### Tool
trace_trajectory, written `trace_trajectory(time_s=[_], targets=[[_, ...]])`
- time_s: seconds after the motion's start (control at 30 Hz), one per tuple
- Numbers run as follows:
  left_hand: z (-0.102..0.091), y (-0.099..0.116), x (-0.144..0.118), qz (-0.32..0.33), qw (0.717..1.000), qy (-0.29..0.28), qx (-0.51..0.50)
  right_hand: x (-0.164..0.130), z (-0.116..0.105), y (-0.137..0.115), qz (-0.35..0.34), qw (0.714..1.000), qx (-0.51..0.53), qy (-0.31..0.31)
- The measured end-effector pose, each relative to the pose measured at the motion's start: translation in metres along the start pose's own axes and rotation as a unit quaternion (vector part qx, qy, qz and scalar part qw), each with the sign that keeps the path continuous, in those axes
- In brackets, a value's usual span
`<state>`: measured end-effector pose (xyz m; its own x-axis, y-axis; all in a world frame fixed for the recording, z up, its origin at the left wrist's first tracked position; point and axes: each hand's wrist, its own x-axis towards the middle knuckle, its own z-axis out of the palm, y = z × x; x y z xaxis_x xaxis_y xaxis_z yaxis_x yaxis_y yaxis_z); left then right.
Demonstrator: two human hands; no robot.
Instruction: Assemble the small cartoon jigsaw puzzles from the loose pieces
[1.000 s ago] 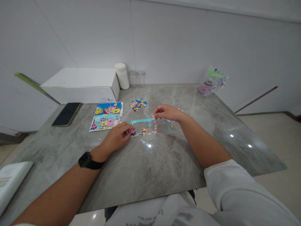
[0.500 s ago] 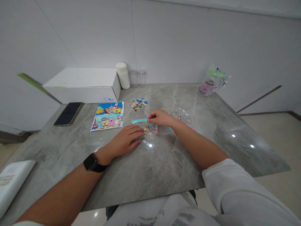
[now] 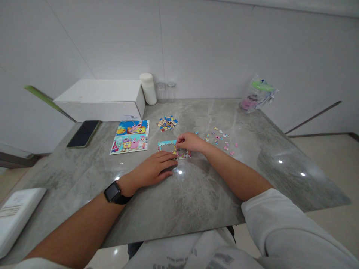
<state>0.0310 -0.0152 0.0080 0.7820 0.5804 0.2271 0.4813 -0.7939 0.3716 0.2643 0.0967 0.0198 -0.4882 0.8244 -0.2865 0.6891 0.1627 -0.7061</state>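
Observation:
A small, partly built jigsaw frame [image 3: 168, 144] with a blue top edge lies in the middle of the grey marble table [image 3: 196, 186]. My left hand [image 3: 153, 170] rests flat on the table with fingers stretched, touching the frame's lower left corner. My right hand [image 3: 190, 141] is curled over the frame's right side, fingertips pinched on its inner edge; whether a piece sits between them is hidden. A pile of loose pieces [image 3: 166, 123] lies behind the frame. More scattered pieces [image 3: 220, 136] lie to the right of my right hand.
Two cartoon picture cards [image 3: 130, 136] lie left of the frame, a dark phone [image 3: 83, 133] further left. A white box [image 3: 102, 99], a white bottle [image 3: 148, 88] and two clear jars [image 3: 165, 91] stand at the back. A plastic bag [image 3: 258, 95] sits back right; a white book [image 3: 17, 216] lies front left.
My left hand went from pinching the frame's corner to lying flat with fingers spread. My right hand moved from the frame's upper right corner leftward over its middle. The view shifted slightly.

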Motion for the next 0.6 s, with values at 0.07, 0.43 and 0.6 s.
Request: trace_trajectory(time_s=[0.07, 0.43, 0.6], targets=[[0.0003, -0.0001, -0.0001, 0.001, 1.0, 0.002, -0.003, -0.0006, 0.0002, -0.0014, 0.008, 1.0, -0.002, -0.001], [0.0012, -0.0017, -0.001, 0.004, 1.0, 0.001, -0.022, -0.0001, 0.002, -0.003, -0.012, 0.994, -0.103, 0.025], [0.0004, -0.0011, -0.0006, 0.001, 1.0, -0.007, -0.015, -0.0001, 0.0035, -0.0036, -0.022, 0.99, -0.137, 0.037]])
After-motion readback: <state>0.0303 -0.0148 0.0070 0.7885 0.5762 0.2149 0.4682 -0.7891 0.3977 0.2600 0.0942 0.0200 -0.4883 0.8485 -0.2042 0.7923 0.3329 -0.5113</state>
